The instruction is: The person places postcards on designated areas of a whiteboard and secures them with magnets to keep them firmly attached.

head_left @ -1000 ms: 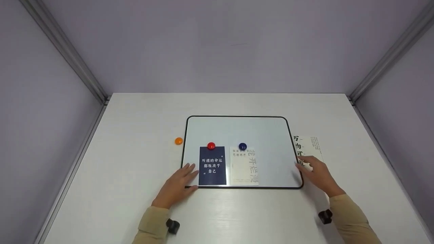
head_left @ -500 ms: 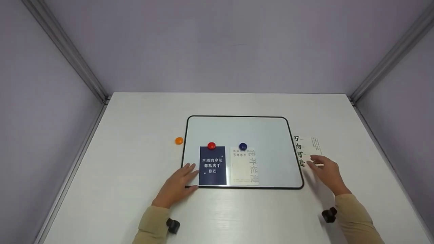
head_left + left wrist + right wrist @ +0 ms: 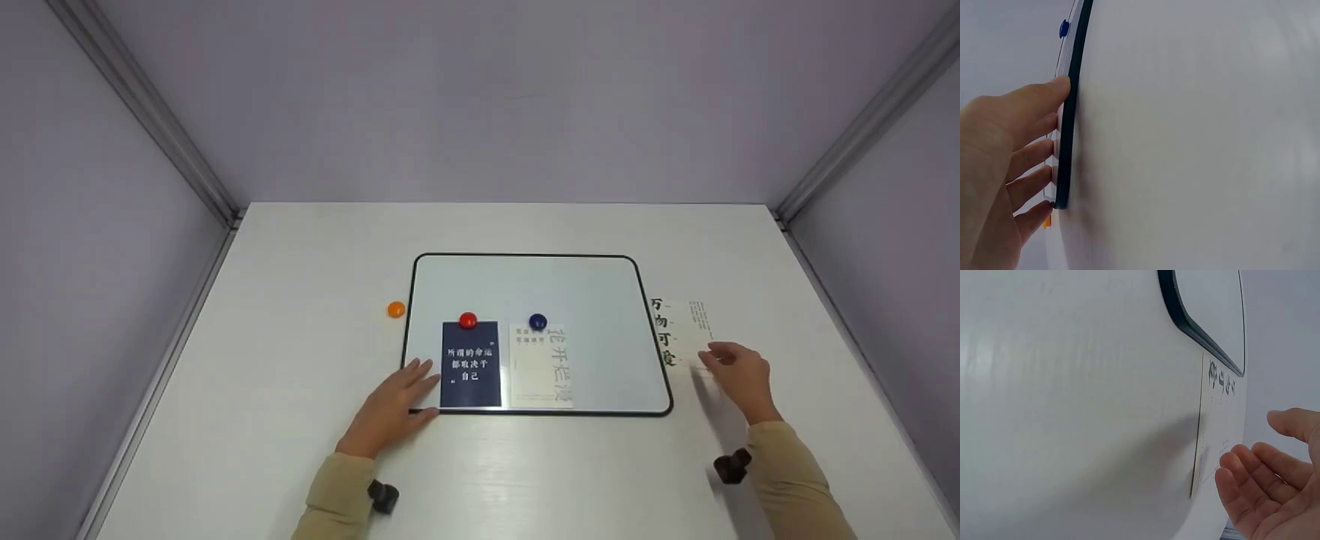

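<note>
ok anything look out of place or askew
Slightly odd: the orange disc and rightmost card lie off the whiteboard, while the red disc, blue disc, navy card and cream card sit on it.

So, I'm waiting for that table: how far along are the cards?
Looks done: red magnet tops dark card, blue magnet tops cream card. Under way: left hand rests on whiteboard, right hand by third card. Probably remaining: third card and orange magnet, neither on the whiteboard.

The white table carries a black-framed whiteboard, an orange disc and a cream card.
</note>
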`<move>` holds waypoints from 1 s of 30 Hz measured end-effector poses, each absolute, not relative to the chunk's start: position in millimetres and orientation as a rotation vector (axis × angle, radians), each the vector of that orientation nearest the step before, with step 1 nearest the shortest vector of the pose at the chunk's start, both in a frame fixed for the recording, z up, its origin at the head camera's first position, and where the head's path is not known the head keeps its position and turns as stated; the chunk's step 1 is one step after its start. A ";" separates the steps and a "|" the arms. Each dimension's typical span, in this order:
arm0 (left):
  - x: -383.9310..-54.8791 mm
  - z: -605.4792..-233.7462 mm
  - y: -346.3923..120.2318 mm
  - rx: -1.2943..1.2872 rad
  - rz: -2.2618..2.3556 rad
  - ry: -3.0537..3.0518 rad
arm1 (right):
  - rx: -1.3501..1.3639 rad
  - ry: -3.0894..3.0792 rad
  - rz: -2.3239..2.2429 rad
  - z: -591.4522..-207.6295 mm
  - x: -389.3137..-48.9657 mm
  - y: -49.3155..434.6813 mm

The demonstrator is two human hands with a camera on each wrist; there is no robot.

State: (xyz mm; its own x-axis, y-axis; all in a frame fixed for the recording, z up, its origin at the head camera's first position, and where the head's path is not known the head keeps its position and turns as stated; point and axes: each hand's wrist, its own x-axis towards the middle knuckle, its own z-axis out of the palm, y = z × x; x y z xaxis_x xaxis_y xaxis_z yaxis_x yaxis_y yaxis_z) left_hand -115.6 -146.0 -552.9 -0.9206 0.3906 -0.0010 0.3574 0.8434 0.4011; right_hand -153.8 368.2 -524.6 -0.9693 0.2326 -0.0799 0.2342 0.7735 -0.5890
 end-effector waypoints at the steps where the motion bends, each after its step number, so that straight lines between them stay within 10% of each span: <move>1: -115.5 -552.9 -146.1 0.599 0.617 2.941 | 0.417 2.939 -0.996 -524.3 -154.4 369.4; 30: -115.8 -552.6 -145.2 0.617 0.590 2.985 | 0.914 2.638 -1.110 -525.3 -157.9 376.9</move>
